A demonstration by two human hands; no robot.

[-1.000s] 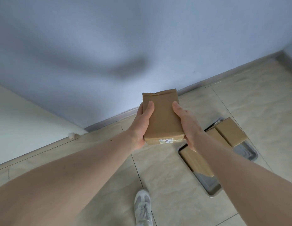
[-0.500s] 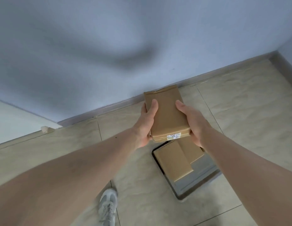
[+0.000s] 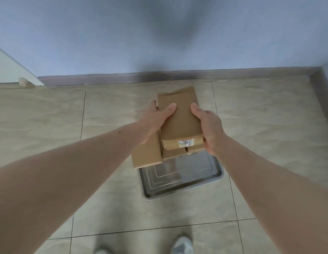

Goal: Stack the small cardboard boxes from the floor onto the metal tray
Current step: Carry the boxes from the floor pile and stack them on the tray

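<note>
Four cardboard boxes (image 3: 179, 121), one metal tray (image 3: 181, 178).

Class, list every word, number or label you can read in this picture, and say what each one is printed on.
Sticker on the near end of the held cardboard box: digits that look like "940", printed sideways; uncertain.
Smaller print beside those digits: too blurred to read.
No other text shows anywhere.

a small white sticker (image 3: 185, 142) sits on the near end face of the held brown cardboard box (image 3: 179, 116); dark digits show on it, perhaps "910", too blurred to be sure.
</note>
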